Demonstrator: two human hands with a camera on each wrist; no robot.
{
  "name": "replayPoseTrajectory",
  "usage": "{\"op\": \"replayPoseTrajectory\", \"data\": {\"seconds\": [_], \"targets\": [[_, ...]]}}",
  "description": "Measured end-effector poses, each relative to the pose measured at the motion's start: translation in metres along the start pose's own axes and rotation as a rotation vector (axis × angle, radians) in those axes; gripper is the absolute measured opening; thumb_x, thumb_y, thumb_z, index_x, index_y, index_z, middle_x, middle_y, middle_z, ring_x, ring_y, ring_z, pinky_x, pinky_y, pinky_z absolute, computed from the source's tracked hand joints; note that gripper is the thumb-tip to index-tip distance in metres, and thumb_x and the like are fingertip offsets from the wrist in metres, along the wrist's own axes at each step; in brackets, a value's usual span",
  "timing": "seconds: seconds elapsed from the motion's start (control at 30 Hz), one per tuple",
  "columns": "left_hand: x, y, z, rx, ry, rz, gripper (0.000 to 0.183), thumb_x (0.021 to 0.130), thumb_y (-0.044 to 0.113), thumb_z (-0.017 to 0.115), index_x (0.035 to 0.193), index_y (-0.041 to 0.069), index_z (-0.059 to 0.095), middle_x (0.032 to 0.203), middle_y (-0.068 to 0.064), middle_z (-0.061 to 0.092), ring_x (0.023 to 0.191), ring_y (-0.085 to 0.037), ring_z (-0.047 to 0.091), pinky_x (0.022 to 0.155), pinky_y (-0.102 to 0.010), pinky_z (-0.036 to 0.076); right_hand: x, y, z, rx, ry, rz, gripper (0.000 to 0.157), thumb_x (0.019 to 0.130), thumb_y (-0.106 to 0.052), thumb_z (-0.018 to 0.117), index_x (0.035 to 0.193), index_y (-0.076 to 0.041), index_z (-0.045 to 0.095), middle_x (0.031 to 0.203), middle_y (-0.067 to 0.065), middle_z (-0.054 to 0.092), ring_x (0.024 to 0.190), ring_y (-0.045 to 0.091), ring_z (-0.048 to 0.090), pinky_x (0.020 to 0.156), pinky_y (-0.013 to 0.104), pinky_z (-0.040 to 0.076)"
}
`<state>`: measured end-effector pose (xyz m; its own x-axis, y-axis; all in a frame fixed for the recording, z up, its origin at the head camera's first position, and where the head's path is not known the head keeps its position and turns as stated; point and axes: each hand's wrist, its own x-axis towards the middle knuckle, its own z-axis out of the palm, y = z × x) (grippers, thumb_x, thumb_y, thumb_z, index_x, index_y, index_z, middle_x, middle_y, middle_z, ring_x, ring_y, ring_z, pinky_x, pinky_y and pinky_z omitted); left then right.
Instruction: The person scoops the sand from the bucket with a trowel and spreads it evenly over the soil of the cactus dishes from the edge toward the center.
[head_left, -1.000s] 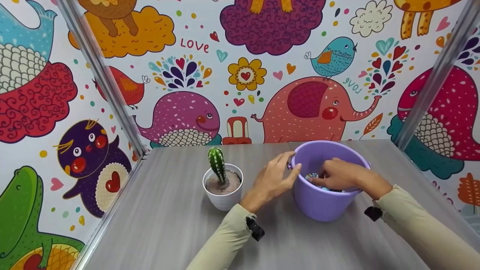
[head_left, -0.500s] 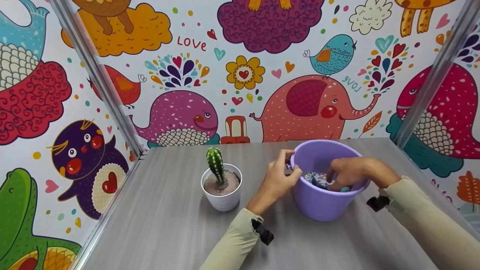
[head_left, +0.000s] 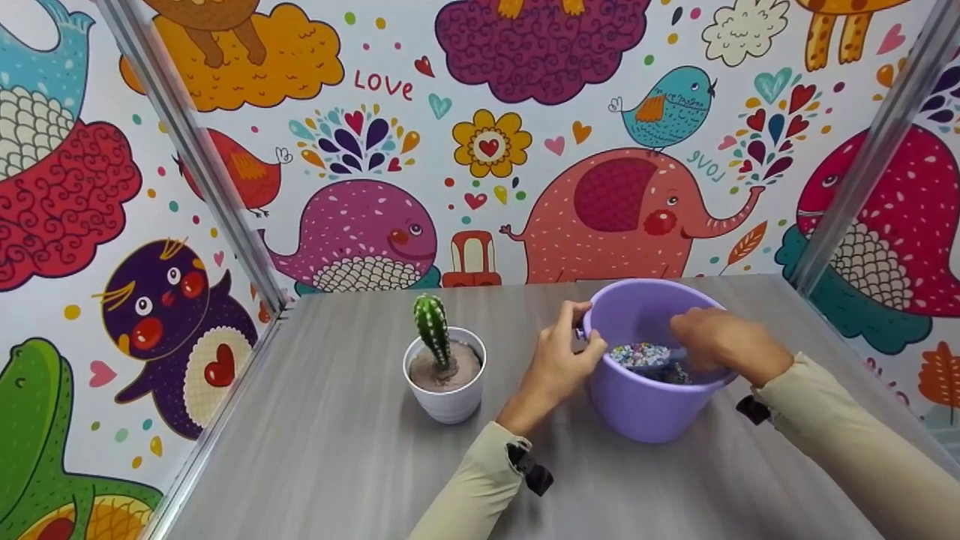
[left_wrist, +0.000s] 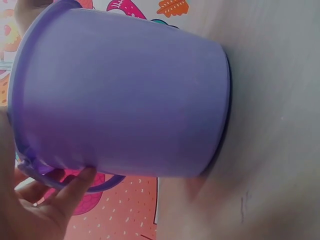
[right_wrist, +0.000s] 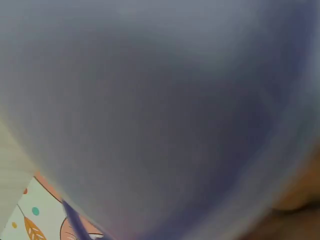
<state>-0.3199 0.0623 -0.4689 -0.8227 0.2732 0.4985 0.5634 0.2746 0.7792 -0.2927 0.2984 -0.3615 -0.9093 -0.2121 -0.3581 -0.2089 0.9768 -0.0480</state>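
A purple bucket (head_left: 645, 412) stands on the table, its side filling much of the left wrist view. My left hand (head_left: 559, 356) grips it at the left rim, by the handle joint; in the left wrist view the thumb (left_wrist: 77, 187) lies at the wall beside the curved bucket handle (left_wrist: 105, 186). Inside the bucket my right hand (head_left: 724, 345) holds a bluish scoop (head_left: 658, 367) heaped with small multicoloured pebbles (head_left: 637, 354). The fingertips are partly hidden behind the near rim. The right wrist view shows mostly the blurred bucket wall (right_wrist: 140, 110) close up.
A white pot (head_left: 448, 401) with a green cactus (head_left: 433, 330) in light soil stands left of the left hand on the grey wooden table (head_left: 322, 450). Printed cartoon panels with metal posts (head_left: 202, 165) enclose the table's back and sides.
My right hand has shifted right and turned inside the bucket, and the scoop with its heap of pebbles has come into clearer view. The left hand keeps its grip at the rim.
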Motion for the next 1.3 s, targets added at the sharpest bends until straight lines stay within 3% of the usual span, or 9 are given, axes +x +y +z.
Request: {"op": "replayPoseTrajectory", "data": {"seconds": [0.23, 0.33, 0.43, 0.53, 0.63, 0.83, 0.97, 1.13, 1.3], "targets": [[-0.001, 0.001, -0.001, 0.010, -0.001, -0.014, 0.045, 0.097, 0.020, 0.065, 0.139, 0.009, 0.057, 0.139, -0.011, 0.072, 0.125, -0.020, 0.070, 0.108, -0.027, 0.057, 0.007, 0.006, 0.023, -0.183, 0.279, -0.119, 0.040, 0.077, -0.014, 0.096, 0.109, -0.001, 0.078, 0.088, 0.013, 0.076, 0.075, 0.027, 0.067, 0.077, 0.054, 0.067], [-0.001, 0.000, -0.002, -0.003, -0.006, -0.026, 0.044, 0.097, 0.021, 0.064, 0.139, 0.009, 0.056, 0.140, -0.011, 0.071, 0.126, -0.021, 0.070, 0.108, -0.028, 0.057, 0.011, 0.011, 0.028, -0.167, 0.350, -0.158, 0.042, 0.074, -0.017, 0.098, 0.108, -0.001, 0.081, 0.091, 0.015, 0.079, 0.074, 0.028, 0.068, 0.070, 0.052, 0.066], [-0.002, 0.000, -0.002, -0.014, -0.003, -0.025, 0.045, 0.097, 0.022, 0.063, 0.140, 0.009, 0.056, 0.140, -0.012, 0.071, 0.125, -0.023, 0.070, 0.109, -0.030, 0.058, 0.013, 0.014, 0.030, -0.106, 0.397, -0.184, 0.026, 0.076, -0.012, 0.093, 0.100, -0.006, 0.083, 0.090, 0.013, 0.079, 0.072, 0.028, 0.067, 0.059, 0.046, 0.061], [-0.002, 0.001, 0.000, -0.020, -0.011, -0.019, 0.046, 0.098, 0.023, 0.062, 0.141, 0.009, 0.054, 0.143, -0.014, 0.070, 0.127, -0.026, 0.070, 0.110, -0.032, 0.057, 0.015, 0.016, 0.031, -0.059, 0.415, -0.181, 0.014, 0.079, -0.004, 0.085, 0.092, -0.010, 0.083, 0.089, 0.012, 0.076, 0.070, 0.026, 0.063, 0.052, 0.040, 0.052], [-0.002, 0.001, 0.002, -0.028, -0.021, -0.018, 0.047, 0.098, 0.023, 0.062, 0.141, 0.008, 0.054, 0.144, -0.015, 0.069, 0.128, -0.029, 0.070, 0.110, -0.032, 0.057, 0.016, 0.017, 0.032, -0.068, 0.404, -0.147, 0.015, 0.080, -0.002, 0.083, 0.094, -0.008, 0.083, 0.090, 0.013, 0.074, 0.071, 0.026, 0.061, 0.054, 0.038, 0.050], [0.001, 0.001, 0.005, -0.048, -0.022, -0.023, 0.047, 0.098, 0.023, 0.063, 0.141, 0.008, 0.054, 0.143, -0.015, 0.068, 0.128, -0.030, 0.069, 0.109, -0.031, 0.057, 0.022, 0.015, 0.034, -0.172, 0.407, -0.104, 0.012, 0.087, -0.013, 0.084, 0.093, -0.004, 0.081, 0.075, 0.011, 0.072, 0.064, 0.026, 0.056, 0.057, 0.038, 0.045], [0.002, -0.001, 0.003, -0.057, -0.011, -0.022, 0.048, 0.097, 0.023, 0.063, 0.142, 0.009, 0.054, 0.142, -0.014, 0.069, 0.127, -0.030, 0.069, 0.109, -0.031, 0.057, 0.025, 0.015, 0.035, -0.134, 0.434, -0.120, 0.016, 0.086, -0.017, 0.086, 0.098, -0.006, 0.085, 0.081, 0.011, 0.079, 0.065, 0.025, 0.057, 0.054, 0.035, 0.043], [0.001, -0.003, 0.001, -0.061, -0.015, -0.040, 0.049, 0.099, 0.025, 0.062, 0.144, 0.011, 0.053, 0.143, -0.013, 0.068, 0.127, -0.029, 0.069, 0.109, -0.032, 0.057, 0.025, 0.017, 0.034, -0.015, 0.453, -0.207, 0.020, 0.086, -0.019, 0.089, 0.105, -0.010, 0.088, 0.095, 0.010, 0.084, 0.079, 0.029, 0.072, 0.063, 0.042, 0.052], [-0.001, -0.004, 0.002, -0.062, -0.025, -0.044, 0.049, 0.099, 0.025, 0.062, 0.145, 0.012, 0.053, 0.143, -0.012, 0.068, 0.128, -0.028, 0.068, 0.109, -0.031, 0.057, 0.023, 0.022, 0.035, 0.053, 0.450, -0.274, 0.019, 0.085, -0.018, 0.091, 0.103, -0.011, 0.088, 0.095, 0.005, 0.085, 0.091, 0.030, 0.079, 0.078, 0.052, 0.060]]}}
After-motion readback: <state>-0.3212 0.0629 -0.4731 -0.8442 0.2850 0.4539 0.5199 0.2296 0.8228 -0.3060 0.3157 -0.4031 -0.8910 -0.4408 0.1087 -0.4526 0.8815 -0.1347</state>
